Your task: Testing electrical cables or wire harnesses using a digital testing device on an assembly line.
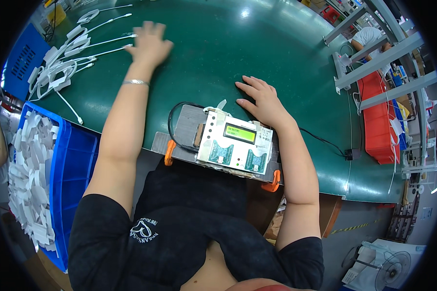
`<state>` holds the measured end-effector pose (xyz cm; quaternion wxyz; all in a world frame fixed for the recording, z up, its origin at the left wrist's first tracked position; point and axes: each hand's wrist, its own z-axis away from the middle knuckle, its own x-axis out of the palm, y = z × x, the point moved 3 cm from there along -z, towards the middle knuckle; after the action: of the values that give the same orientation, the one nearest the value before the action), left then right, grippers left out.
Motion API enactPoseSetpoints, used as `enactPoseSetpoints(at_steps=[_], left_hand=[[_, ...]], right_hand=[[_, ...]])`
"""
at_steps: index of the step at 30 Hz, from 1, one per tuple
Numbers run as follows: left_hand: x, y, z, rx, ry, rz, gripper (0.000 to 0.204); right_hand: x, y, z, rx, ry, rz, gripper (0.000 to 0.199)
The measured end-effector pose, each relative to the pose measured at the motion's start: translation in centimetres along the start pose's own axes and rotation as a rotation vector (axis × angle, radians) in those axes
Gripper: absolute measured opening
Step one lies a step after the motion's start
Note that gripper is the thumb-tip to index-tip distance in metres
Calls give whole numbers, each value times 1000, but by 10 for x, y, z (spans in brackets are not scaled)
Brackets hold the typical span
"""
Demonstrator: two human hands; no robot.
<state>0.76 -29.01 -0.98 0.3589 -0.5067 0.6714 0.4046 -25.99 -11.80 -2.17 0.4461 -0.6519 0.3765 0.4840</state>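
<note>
— Hands, where are they?
— Left hand point(149, 44) reaches far left, fingers spread flat on the green table point(238, 43), just beside the white cables point(77, 53), holding nothing.
— Right?
— Right hand point(261, 99) rests open, touching the tester box point(234, 143) at the near edge.

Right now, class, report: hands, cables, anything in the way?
Left hand open, flat, reaching beside white cables. Right hand open, resting on green mat by tester. Nothing between left hand and cables.
</note>
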Motion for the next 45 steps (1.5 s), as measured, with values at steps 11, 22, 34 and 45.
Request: enactPoseSetpoints(at_steps=[11,22,34,45], left_hand=[[33,-55,-9,-256,-132,46,30],[12,23,12,233,-122,424,23],[13,-44,-3,-234,-216,-19,24],[-23,126,93,701,-416,854,23]], right_hand=[[-1,-2,0,13,-23,-34,46],[2,2,1,9,-25,-26,45],[2,2,0,0,-13,-22,45],[-10,-9,-5,-17,158,-689,44]])
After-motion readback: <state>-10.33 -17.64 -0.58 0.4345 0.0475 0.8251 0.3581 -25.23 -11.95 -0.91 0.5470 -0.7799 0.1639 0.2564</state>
